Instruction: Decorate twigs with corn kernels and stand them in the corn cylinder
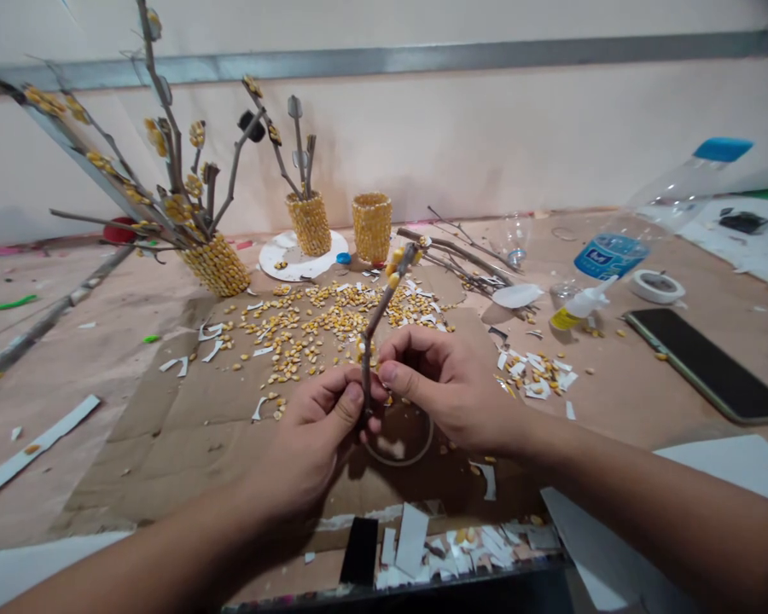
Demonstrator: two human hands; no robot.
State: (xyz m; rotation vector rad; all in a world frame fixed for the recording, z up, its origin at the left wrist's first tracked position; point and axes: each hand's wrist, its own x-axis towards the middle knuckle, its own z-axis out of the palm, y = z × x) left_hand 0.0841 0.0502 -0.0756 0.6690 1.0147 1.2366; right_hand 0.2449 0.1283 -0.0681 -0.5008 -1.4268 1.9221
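Observation:
My left hand (323, 426) grips the lower end of a thin brown twig (379, 314) between thumb and fingers, holding it nearly upright with its top leaning right. Yellow corn kernels (394, 280) cling to the twig's upper part. Close to the twig's middle, the thumb and fingertips of my right hand (445, 388) are pinched together; what lies between them is too small to make out. Below both hands, a clear round rim (400, 463) shows on the cardboard (166, 460). Many loose corn kernels (300, 354) are scattered beyond the hands.
Kernel-covered cups (372, 228) stand at the back, two holding twigs. Spare twigs (467, 256), a plastic bottle (614, 247), a glue bottle (579, 307), a tape roll (658, 286) and a phone (710, 362) lie to the right. White scraps (467, 550) litter the near edge.

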